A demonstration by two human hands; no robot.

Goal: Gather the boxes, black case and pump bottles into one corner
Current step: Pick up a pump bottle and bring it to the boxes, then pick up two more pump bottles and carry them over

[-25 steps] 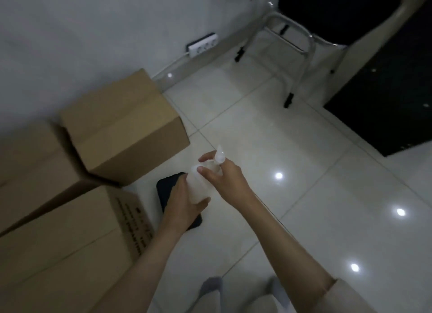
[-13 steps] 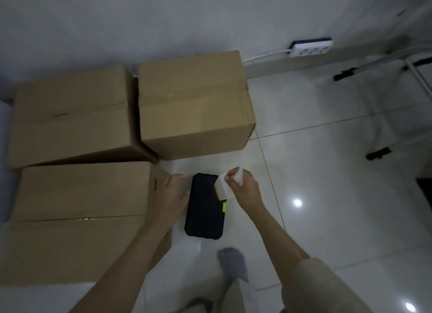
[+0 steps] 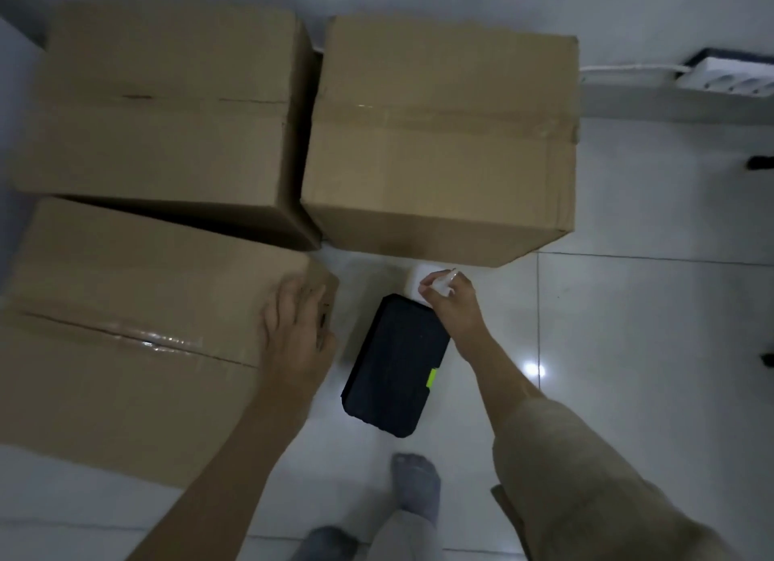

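Three brown cardboard boxes stand together by the wall: one at far left (image 3: 163,112), one at far right (image 3: 439,141), one nearer at left (image 3: 134,322). A black case (image 3: 393,363) with a green tab lies flat on the floor tiles beside the near box. My right hand (image 3: 454,305) pinches the pump head of a white pump bottle (image 3: 419,284), which stands at the case's far end, just in front of the far right box. My left hand (image 3: 295,330) rests with fingers spread on the near box's top right corner.
A white power strip (image 3: 728,77) with its cable runs along the wall base at the upper right. Black chair feet (image 3: 760,161) show at the right edge. My socked feet (image 3: 414,489) stand on the pale floor tiles below the case.
The view has swung left onto the boxes. My left hand has let go of the bottle and come to rest on the near box. My right hand has lowered the bottle beyond the case.
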